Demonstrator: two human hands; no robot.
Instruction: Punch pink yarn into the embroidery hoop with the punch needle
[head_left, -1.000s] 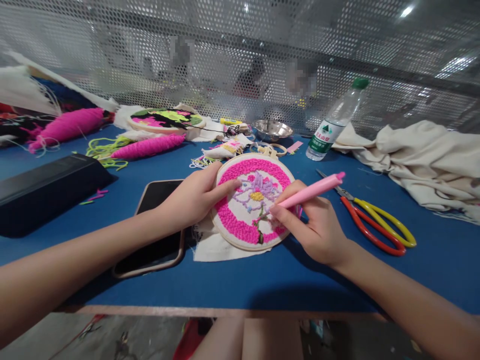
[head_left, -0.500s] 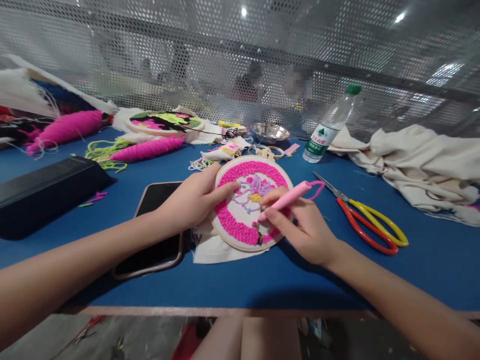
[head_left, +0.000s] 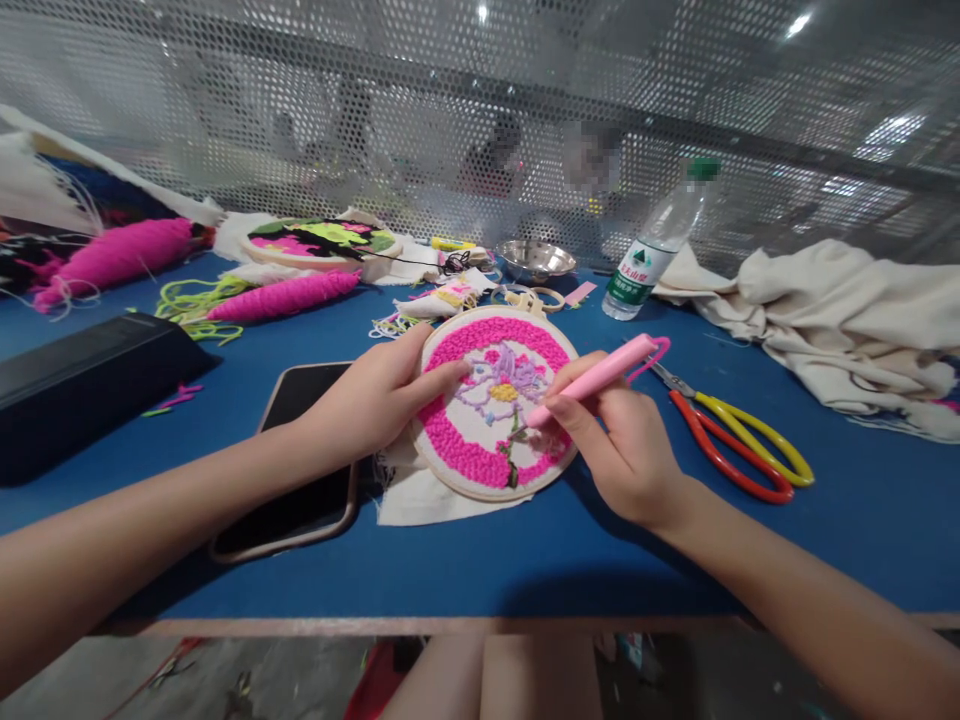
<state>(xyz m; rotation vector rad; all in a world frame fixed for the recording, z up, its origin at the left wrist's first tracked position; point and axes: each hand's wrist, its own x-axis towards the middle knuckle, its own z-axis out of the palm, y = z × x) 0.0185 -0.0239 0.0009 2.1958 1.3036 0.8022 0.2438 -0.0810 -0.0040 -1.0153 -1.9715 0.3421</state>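
Observation:
A round embroidery hoop (head_left: 480, 440) lies on the blue table (head_left: 480, 560), its cloth filled with a pink yarn ring and a flower in the middle. My left hand (head_left: 375, 395) grips the hoop's left rim, with fingers resting on the pink stitches. My right hand (head_left: 626, 440) is closed around a pink punch needle pen (head_left: 592, 378), held slanted with its tip over the lower right part of the cloth. A loop of pink yarn hangs from the pen's far end.
A phone (head_left: 300, 470) lies under my left forearm. Red and yellow scissors (head_left: 735, 440) lie right of my right hand. A black case (head_left: 82, 385), pink yarn skeins (head_left: 285, 295), a second hoop (head_left: 322, 240), a metal bowl (head_left: 536, 260), a water bottle (head_left: 656, 245) and beige cloth (head_left: 832, 320) surround the work.
My right hand lowered the pen's tip toward the cloth, then raised it slightly. The left hand has stayed on the hoop's rim. The view shifted a little.

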